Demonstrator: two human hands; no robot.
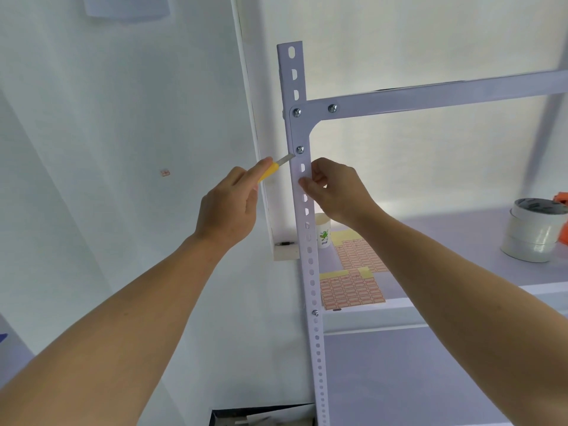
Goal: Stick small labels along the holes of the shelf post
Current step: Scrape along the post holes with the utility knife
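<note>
**user1:** so where's the shelf post (304,265)?

**user2:** It stands upright mid-frame, with holes running down its face. The person's left hand (229,207) is curled round a yellow-handled tool (270,172), whose metal tip touches the post just below a screw (299,149).

**user1:** and the other one?

**user2:** The right hand (336,192) pinches the post a bit lower, thumb flat on the front. Can't tell if a label's under it. The label sheets (350,292) lie on the shelf (461,241) behind.
</note>
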